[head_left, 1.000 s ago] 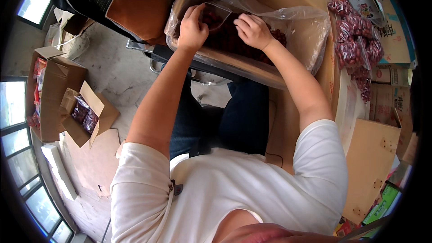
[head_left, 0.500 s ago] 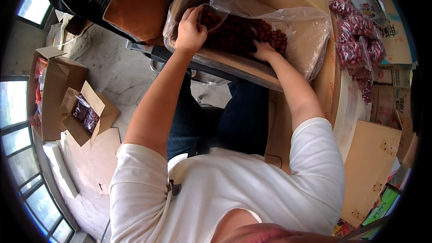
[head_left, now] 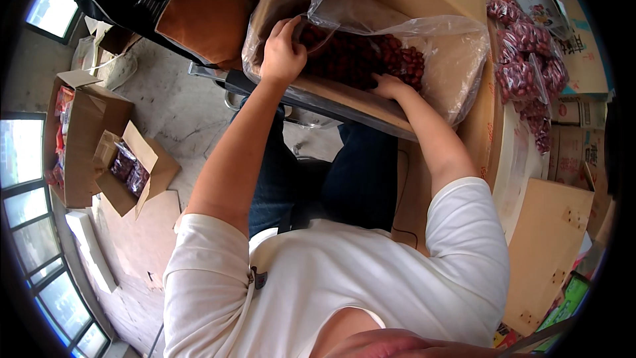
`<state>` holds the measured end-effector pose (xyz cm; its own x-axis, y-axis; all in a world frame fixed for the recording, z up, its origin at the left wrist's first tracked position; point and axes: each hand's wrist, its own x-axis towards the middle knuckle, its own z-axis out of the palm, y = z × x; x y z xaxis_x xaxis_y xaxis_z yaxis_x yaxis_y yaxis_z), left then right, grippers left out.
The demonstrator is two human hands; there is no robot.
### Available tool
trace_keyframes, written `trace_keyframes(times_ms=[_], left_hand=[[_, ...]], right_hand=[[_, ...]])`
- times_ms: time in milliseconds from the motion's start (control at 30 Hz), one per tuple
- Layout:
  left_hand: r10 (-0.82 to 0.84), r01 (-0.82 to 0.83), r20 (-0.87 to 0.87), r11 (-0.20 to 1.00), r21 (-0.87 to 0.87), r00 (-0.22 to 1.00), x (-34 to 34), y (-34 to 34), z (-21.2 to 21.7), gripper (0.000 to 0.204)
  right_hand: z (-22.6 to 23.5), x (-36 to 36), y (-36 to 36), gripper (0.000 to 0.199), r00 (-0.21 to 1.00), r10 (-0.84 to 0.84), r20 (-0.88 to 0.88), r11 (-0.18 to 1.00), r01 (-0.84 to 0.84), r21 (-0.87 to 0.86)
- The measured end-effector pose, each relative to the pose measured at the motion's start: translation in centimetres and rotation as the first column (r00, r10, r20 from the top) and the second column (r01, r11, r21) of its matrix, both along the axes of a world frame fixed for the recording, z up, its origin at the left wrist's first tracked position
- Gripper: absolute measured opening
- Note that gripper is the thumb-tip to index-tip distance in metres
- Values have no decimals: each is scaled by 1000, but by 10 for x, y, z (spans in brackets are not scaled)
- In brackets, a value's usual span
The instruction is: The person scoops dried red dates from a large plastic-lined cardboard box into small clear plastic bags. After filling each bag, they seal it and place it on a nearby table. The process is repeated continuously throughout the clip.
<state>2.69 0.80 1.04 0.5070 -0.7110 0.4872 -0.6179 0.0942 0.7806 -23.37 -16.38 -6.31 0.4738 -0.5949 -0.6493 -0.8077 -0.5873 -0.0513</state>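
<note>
A cardboard box (head_left: pixel 457 93) lined with a clear plastic sheet (head_left: pixel 474 36) stands before me, with a heap of dark red dates (head_left: pixel 348 53) inside. At the box's near left corner, my left hand (head_left: pixel 283 54) is closed on the edge of a clear plastic bag (head_left: pixel 324 38), which lies over some of the fruit. My right hand (head_left: pixel 391 87) reaches over the near wall and touches the dates at the right of the heap. Its fingertips are bent down and partly hidden there, so I cannot tell whether they grip any.
Filled clear bags of red dates (head_left: pixel 520 79) are piled at the right of the box. On the floor at left are an open carton (head_left: pixel 156 159) with dark packages and a taller carton (head_left: pixel 99 119). An orange-brown cushion (head_left: pixel 205 16) is at the upper left.
My right hand has drawn slightly back toward the near wall, and its fingers, spread over the dates before, now look more bent. The left hand keeps its place on the bag.
</note>
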Motion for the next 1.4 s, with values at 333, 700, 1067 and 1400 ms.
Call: trace_keyframes(times_ms=[333,700,1067,1400], left_hand=[[-17,17,-24,1000,19,1000,-1,0,-1,49],[-60,59,-12,996,-68,998,-2,5,5,54],[-64,61,-44,996,-59,997,1,7,7,54],[-70,71,15,993,-93,997,4,0,-1,55]], right_hand=[[-35,-12,-14,72,998,14,54,1000,-15,14],[-20,-8,-6,67,982,-8,187,997,-6,71],[-2,-1,-16,54,985,-37,167,996,23,81],[152,84,7,17,770,-443,460,713,-8,701]])
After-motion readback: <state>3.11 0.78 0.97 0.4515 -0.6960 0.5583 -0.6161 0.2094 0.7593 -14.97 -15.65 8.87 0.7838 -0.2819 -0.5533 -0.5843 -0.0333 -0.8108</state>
